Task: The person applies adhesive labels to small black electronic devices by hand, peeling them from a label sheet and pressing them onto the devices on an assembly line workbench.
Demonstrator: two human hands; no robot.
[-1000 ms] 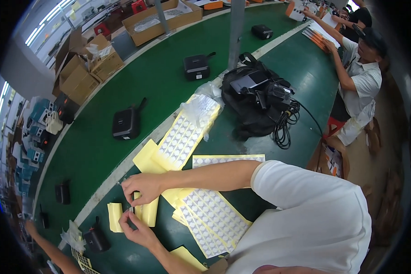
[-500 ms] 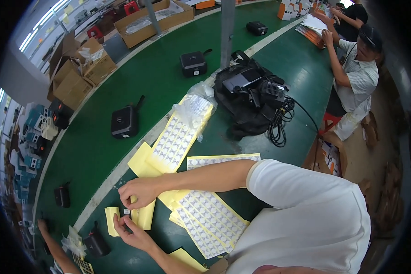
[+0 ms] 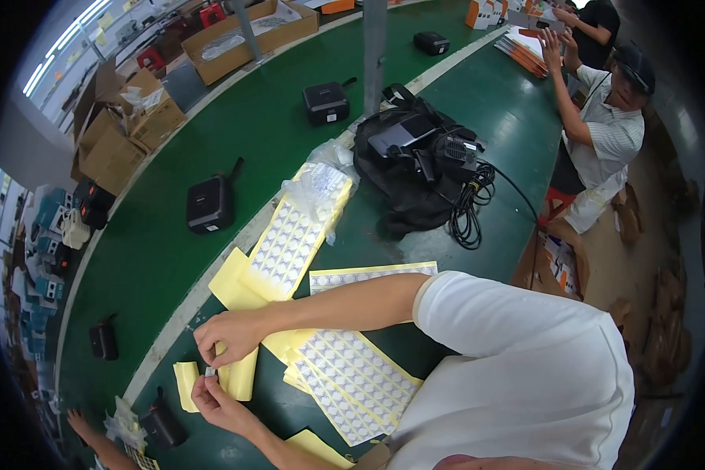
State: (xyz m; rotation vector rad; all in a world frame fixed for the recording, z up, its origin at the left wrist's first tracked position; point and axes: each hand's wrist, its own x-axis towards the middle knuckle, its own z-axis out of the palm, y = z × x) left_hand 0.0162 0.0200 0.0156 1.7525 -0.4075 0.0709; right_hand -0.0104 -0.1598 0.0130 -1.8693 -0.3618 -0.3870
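A small white sticker (image 3: 211, 372) sits between the fingertips of my two hands. My left hand (image 3: 221, 403) pinches its lower end. My right hand (image 3: 233, 337) reaches across from above, with bent fingers closed at its upper end. Right under the hands lies a folded yellow backing sheet (image 3: 237, 380), and a smaller yellow piece (image 3: 186, 384) lies beside the left fingers. Sheets of round white labels on yellow backing (image 3: 352, 372) spread below my right forearm. Another stack of label sheets (image 3: 282, 249), partly under clear plastic, lies beyond that arm.
Black boxy devices with straps (image 3: 210, 204) stand along the green conveyor belt (image 3: 149, 258). A black bag (image 3: 411, 188) with cables and a metal post (image 3: 374, 55) are farther off. A co-worker (image 3: 607, 117) sits at right; another person's hand (image 3: 86, 427) shows lower left.
My fingers have closed in on the small sticker, left fingertips now pinching it. The view has shifted slightly. The seated co-worker's hands have risen from the papers.
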